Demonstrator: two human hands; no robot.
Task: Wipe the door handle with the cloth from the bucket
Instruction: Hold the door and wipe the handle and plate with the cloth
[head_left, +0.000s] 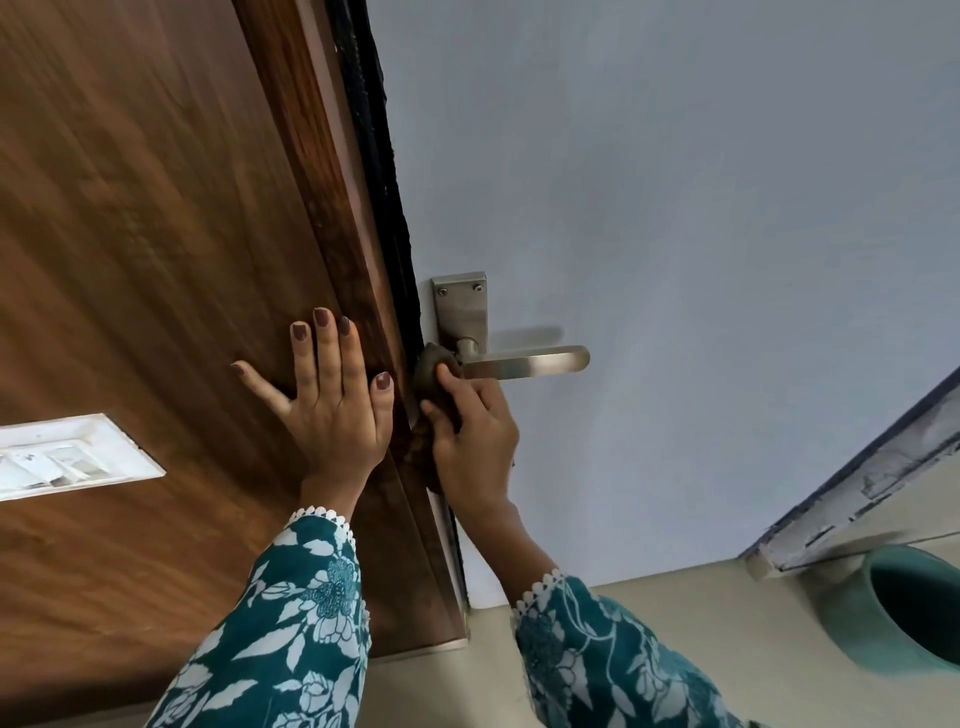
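Brown and bunched, the cloth (439, 374) sits in your right hand (475, 441), fingers curled tight around it, pressed against the base of the metal door handle (524, 360) where the lever meets its plate. Your left hand (332, 400) lies flat and spread on the wooden frame (332, 218), holding nothing. The teal bucket (893, 618) stands on the floor at right.

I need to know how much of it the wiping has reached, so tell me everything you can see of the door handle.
The door handle is a brushed, silver-toned metal lever on a tall rectangular backplate with two screws at its top. It sits on the pale blue door, near the edge. The lever lies level, its rounded end pointing away from that edge. The right hand presses a bunched brown cloth against the base end of the lever. The outer length is bare and casts a soft shadow on the door.
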